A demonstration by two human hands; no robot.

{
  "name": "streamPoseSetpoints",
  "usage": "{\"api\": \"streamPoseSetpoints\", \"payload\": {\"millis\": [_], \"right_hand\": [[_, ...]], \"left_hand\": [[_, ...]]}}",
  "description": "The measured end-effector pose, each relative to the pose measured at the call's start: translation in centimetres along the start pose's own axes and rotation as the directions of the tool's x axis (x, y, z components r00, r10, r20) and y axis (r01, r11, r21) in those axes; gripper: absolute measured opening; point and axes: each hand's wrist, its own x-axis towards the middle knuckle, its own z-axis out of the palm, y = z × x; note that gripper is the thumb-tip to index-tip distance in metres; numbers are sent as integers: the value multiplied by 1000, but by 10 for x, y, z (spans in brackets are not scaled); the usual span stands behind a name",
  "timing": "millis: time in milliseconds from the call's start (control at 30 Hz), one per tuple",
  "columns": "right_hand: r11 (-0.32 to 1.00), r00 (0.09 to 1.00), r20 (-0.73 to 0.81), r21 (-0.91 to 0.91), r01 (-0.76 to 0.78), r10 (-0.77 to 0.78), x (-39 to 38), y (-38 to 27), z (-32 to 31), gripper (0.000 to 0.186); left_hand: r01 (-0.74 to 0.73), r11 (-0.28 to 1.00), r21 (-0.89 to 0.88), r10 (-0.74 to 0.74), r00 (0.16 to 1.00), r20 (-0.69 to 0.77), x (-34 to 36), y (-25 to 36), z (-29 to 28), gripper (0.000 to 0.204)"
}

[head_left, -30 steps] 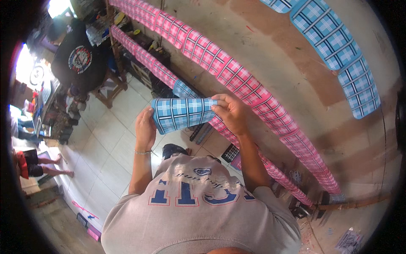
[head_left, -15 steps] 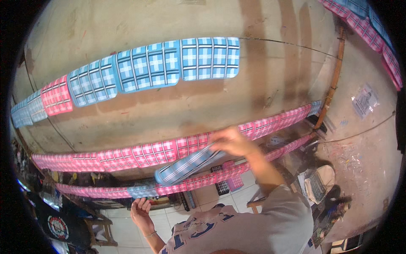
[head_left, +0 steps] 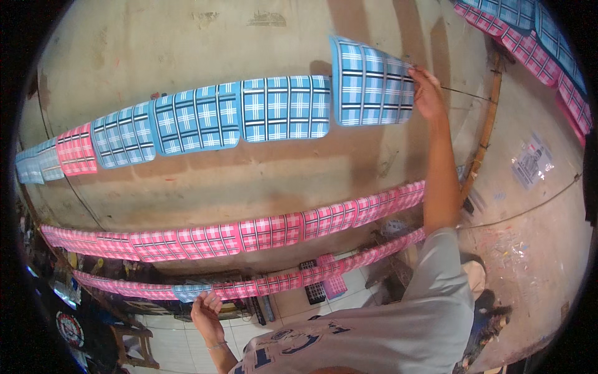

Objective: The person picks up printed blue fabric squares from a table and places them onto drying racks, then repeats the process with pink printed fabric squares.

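At the upper right, my right hand (head_left: 428, 93) pinches the right edge of a blue plaid cloth (head_left: 374, 82). The cloth is spread out beside the row on the upper line, its top edge rising above that row. Just left of it hangs another blue plaid panel (head_left: 285, 109). Low in the picture my left hand (head_left: 208, 313) is raised, its fingers loosely bent and apart with nothing visible in them. It is nearest to a blue plaid piece (head_left: 190, 293) on the lowest line; whether the fingertips touch it I cannot tell.
Pink plaid cloths (head_left: 208, 241) hang along the middle line, and more pink ones (head_left: 274, 286) on the lowest. A bamboo pole (head_left: 483, 149) stands at the right, near a wall poster (head_left: 532, 161). A wooden stool (head_left: 134, 345) is at lower left.
My right hand has moved up and right, from the middle line to the upper line, carrying the blue plaid cloth, which was folded over and now hangs spread. My left hand has barely moved.
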Motion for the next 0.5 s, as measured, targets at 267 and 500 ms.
{"api": "streamPoseSetpoints", "payload": {"millis": [267, 500], "right_hand": [[986, 986, 41, -22, -163, 164, 19, 58, -4, 18], [980, 976, 120, 57, -188, 180, 14, 71, -4, 21]], "left_hand": [[-56, 998, -31, 51, 988, -144, -40, -20, 8, 31], [-113, 994, 9, 112, 971, -212, -61, -31, 29, 33]]}}
